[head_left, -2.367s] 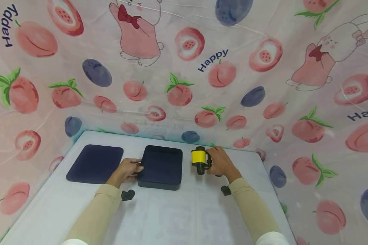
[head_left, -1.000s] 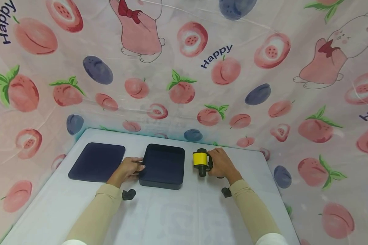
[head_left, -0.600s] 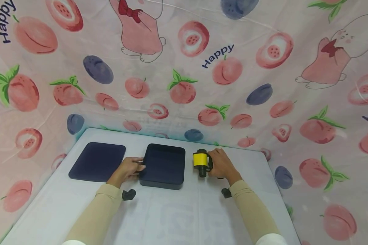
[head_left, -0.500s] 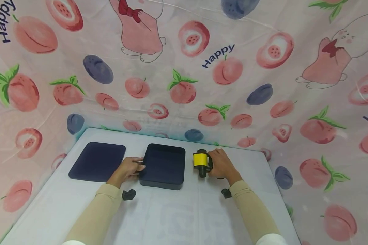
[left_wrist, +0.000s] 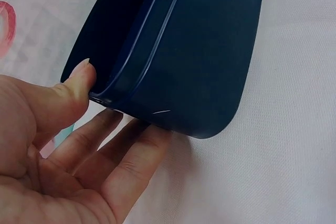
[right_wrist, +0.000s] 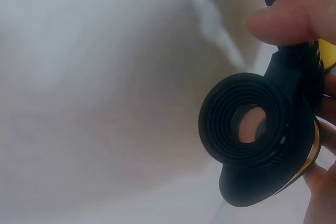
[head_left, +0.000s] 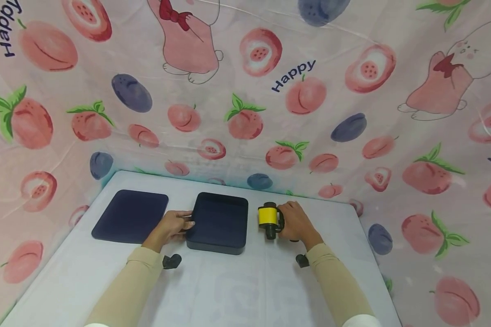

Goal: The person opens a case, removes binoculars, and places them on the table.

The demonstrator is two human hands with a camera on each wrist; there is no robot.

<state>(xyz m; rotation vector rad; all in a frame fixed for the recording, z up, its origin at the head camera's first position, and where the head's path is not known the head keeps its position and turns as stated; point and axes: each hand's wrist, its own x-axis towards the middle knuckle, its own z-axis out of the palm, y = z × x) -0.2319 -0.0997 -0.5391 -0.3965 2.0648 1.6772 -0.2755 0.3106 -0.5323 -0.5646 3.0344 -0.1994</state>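
Observation:
My left hand (head_left: 172,227) pinches the left wall of a dark navy open-topped box (head_left: 217,222). In the left wrist view the thumb (left_wrist: 79,85) lies over the rim, and the fingers (left_wrist: 134,166) press the wall from outside. To the box's right, my right hand (head_left: 296,222) grips black-and-yellow binoculars (head_left: 268,216). Seen from the right wrist, the thumb (right_wrist: 294,17) crosses their black body near a round ribbed eyepiece (right_wrist: 241,119), with other fingers on the far side. Part of the binoculars is hidden behind the hand.
A flat dark navy lid (head_left: 131,215) lies left of the box on the white table (head_left: 237,290). Fruit-and-rabbit-print cloth (head_left: 245,91) hangs close behind the table and along its sides. Black wrist mounts (head_left: 172,261) jut out beneath both forearms.
The head view has shifted slightly. My right hand and the binoculars have come a little nearer the table's front; my left hand keeps its grip on the box, which stays in place.

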